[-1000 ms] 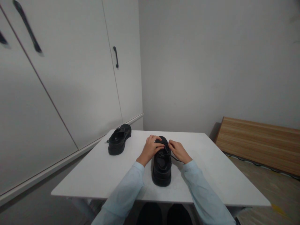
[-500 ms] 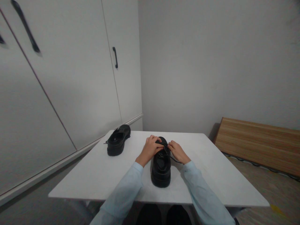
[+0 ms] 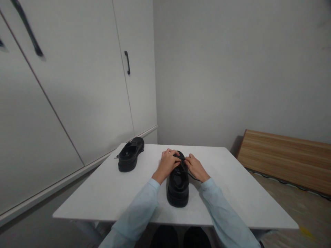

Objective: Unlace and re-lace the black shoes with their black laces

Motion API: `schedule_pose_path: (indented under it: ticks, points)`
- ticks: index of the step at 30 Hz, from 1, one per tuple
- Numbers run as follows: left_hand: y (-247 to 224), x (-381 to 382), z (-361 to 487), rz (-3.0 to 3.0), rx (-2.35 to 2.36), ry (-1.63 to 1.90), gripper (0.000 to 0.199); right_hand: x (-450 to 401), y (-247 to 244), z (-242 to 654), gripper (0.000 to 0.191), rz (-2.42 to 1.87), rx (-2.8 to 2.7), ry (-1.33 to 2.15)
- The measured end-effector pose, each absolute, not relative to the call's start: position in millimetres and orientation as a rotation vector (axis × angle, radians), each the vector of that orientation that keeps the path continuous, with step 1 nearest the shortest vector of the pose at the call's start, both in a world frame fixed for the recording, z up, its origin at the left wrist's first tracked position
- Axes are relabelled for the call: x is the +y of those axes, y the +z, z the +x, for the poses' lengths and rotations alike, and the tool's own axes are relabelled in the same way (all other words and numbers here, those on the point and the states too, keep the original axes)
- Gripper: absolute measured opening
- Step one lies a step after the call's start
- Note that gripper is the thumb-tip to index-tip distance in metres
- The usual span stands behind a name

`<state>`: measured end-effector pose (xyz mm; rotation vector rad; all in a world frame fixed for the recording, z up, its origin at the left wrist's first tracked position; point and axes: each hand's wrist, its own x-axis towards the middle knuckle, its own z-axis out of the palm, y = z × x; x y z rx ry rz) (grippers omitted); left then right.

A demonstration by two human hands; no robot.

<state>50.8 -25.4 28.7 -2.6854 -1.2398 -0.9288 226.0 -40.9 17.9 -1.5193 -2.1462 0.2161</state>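
Observation:
A black lace-up shoe (image 3: 178,193) stands on the white table in front of me, its heel toward me and its toe pointing away. From the left, my left hand (image 3: 168,163) reaches over the front of the shoe, its fingers closed at the lacing. My right hand (image 3: 194,167) pinches the black shoelace (image 3: 192,176) at the right side of the shoe, and a loose lace end trails below that hand. The fingers partly cover the lacing, so the exact hold is hard to see.
A second black shoe (image 3: 129,156) sits at the table's back left, its lace end sticking out to the left. The white table (image 3: 103,193) stands near white cabinets (image 3: 77,86) and a grey wall (image 3: 232,69). A wooden board (image 3: 284,160) leans at the right.
Both hands stay at the lacing with only slight finger shifts. My left wrist has moved a little to the right. Neither shoe has visibly moved.

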Motion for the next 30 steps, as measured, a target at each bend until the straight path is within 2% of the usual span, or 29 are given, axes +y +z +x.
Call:
schedule_pose_path:
  ticks: [18,27,30]
  points:
    - [32,-26,54,-2.688,-1.298,-0.886,0.006,-43,20,227,0.024,-1.545,-2.221,0.171]
    - [27,-24,47,-2.606,-1.092,-0.984,0.009,-36,17,236,0.023,-1.237,-1.898,0.444]
    - [31,-27,44,-2.598,-1.153,-1.115,0.008,-38,17,236,0.043,-1.112,-1.892,0.616]
